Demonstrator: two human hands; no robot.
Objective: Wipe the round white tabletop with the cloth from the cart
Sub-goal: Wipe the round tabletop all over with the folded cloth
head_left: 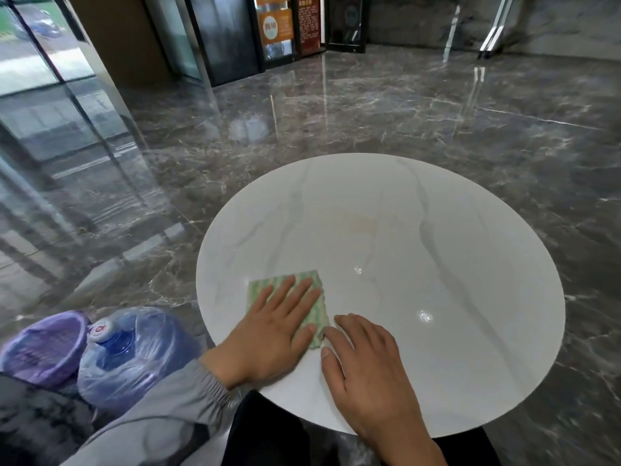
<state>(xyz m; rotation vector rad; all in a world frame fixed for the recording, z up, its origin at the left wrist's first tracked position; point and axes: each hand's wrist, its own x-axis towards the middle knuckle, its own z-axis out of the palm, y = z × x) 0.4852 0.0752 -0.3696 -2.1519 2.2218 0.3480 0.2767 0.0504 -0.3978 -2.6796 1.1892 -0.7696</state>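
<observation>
The round white tabletop (420, 257) with faint grey veins fills the middle of the head view. A green-and-white patterned cloth (311, 290) lies flat on its near left part. My left hand (272, 334) presses down on the cloth with straight, spread fingers. My right hand (366, 368) rests on the tabletop just to the right, its fingertips touching the cloth's near right corner. A faint brownish stain (363, 223) shows near the table's middle.
A large blue water bottle (131, 351) in a plastic bag and a purple basket (43, 348) sit at the lower left beside the table. Glossy dark marble floor (336, 112) surrounds the table. Glass walls stand at the left, dark doors at the back.
</observation>
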